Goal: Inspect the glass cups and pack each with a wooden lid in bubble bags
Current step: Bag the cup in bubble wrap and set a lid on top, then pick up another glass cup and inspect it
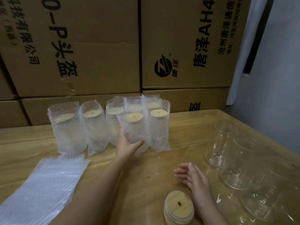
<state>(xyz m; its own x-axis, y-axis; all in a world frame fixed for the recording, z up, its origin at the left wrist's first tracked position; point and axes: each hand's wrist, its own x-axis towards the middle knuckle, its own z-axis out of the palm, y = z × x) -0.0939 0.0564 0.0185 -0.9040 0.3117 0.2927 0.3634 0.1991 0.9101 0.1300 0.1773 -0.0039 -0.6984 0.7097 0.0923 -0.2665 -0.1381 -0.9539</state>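
Note:
My left hand (128,146) grips the base of a bubble-bagged cup (134,129) with a wooden lid (134,117) on top, among several other bagged cups (68,125) standing at the table's far side. My right hand (193,176) hovers open, palm up, over the table, holding nothing. A stack of wooden lids (179,207) with centre holes sits near the front edge. Bare glass cups (222,145) lie and stand at the right. A pile of flat bubble bags (43,185) lies at the left.
Large printed cardboard boxes (90,46) are stacked against the far edge of the wooden table (149,172). A grey wall and a dark strip are at the right. Small glass or plastic flecks dot the tabletop.

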